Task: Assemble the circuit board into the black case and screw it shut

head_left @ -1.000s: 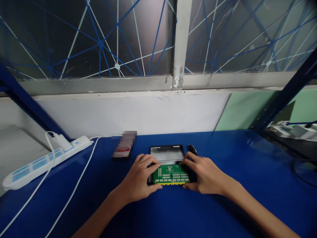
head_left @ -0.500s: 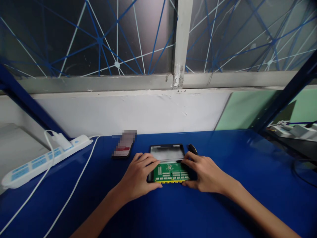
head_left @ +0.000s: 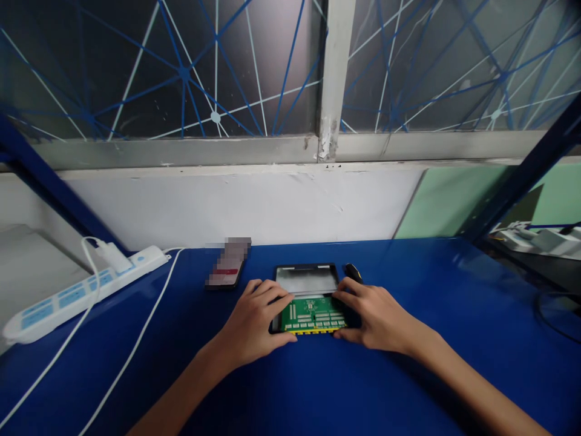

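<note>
Fingers of my left hand [head_left: 252, 324] and right hand [head_left: 379, 318] pinch a green rectangular circuit board [head_left: 313, 315]; print too small to read.

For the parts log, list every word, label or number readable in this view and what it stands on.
No text can be read.
White print on the green rectangular circuit board, gripped by the left hand and the right hand: too small to read.
Blue patches on the white plastic power strip: no legible words.
Dark flat slab left of the board: blurred out, unreadable.
</note>
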A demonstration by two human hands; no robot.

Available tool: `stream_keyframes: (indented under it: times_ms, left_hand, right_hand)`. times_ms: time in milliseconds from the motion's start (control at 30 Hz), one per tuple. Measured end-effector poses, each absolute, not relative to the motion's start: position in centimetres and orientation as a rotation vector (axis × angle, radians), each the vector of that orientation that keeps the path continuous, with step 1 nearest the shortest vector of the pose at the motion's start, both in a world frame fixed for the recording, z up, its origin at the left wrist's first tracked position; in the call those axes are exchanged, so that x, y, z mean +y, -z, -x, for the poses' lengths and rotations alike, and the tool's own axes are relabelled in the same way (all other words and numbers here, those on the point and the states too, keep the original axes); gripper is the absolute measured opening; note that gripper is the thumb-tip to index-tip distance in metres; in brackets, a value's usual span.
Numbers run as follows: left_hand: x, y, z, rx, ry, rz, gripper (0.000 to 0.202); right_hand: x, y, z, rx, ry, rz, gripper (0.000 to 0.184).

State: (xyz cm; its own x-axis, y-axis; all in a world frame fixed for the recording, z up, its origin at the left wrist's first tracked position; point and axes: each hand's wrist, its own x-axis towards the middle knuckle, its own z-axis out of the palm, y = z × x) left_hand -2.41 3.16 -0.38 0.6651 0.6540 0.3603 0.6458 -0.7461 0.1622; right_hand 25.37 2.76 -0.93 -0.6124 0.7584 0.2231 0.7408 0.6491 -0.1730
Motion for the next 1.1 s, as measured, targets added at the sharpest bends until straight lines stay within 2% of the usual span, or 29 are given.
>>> stream_keyframes:
  times_ms: [567, 667, 767, 867, 1100]
  left_hand:
    - [3.1, 0.2, 2.3, 1.126, -0.597, -2.86, 0.055]
    - [3.2, 0.4, 2.4, 1.121, -0.618, -2.865, 0.053]
    - [3.2, 0.4, 2.4, 1.119, -0.612, -2.864, 0.055]
    - [3.2, 0.4, 2.4, 1.117, -0.618, -2.867, 0.057]
    - [3.0, 0.3, 2.5, 1.11, -0.682, -2.88, 0.06]
  right_hand:
    - [2.6, 0.2, -25.5, -2.567, -0.085, 1.173, 0.056]
    - [2.7, 0.0, -25.5, -2.534, -0.067, 1.167, 0.052]
    - [3.0, -0.1, -25.8, -2.416, -0.028, 1.192, 0.04]
    - [3.8, 0.1, -26.5, -2.239, 0.025, 1.294, 0.03]
    - [6.2, 2.2, -28.5, -2.01, 0.1, 1.773, 0.031]
